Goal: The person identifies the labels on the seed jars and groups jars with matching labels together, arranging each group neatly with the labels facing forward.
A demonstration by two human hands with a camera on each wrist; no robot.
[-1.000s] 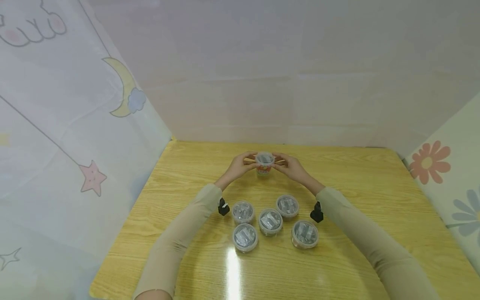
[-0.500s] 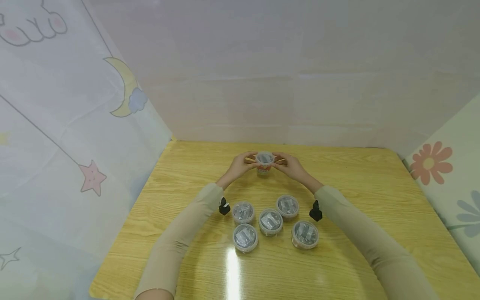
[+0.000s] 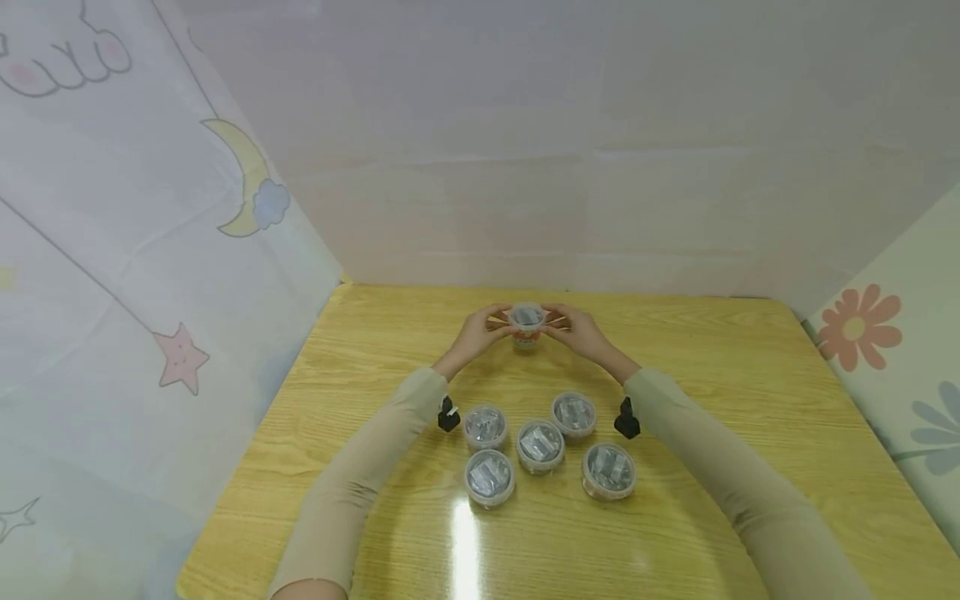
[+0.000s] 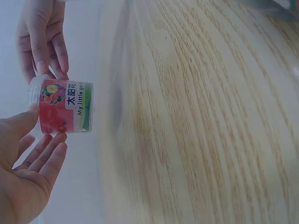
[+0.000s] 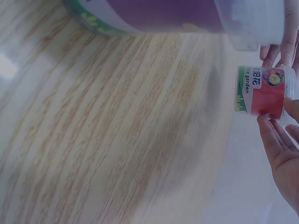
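Observation:
A small clear plastic tub (image 3: 527,319) with a red label is between my two hands at the far part of the table. My left hand (image 3: 476,333) holds it from the left, and my right hand (image 3: 582,335) holds it from the right. In the left wrist view, the left thumb lies against the lid rim of the tub (image 4: 60,109), and the fingers touch its side. The right wrist view has the right thumb at the lid and fingertips on the label side of the tub (image 5: 262,91). Grey contents show through its top.
Nearer to me on the wooden table (image 3: 405,533) stand several similar lidded tubs, among them a left front tub (image 3: 490,477), a middle tub (image 3: 540,444) and a right tub (image 3: 609,469). A purple-labelled tub (image 5: 173,14) looms close in the right wrist view. Walls border the table.
My right wrist has shifted slightly inward, to the left. Both hands keep holding the tub in nearly the same place, and the other tubs stay put.

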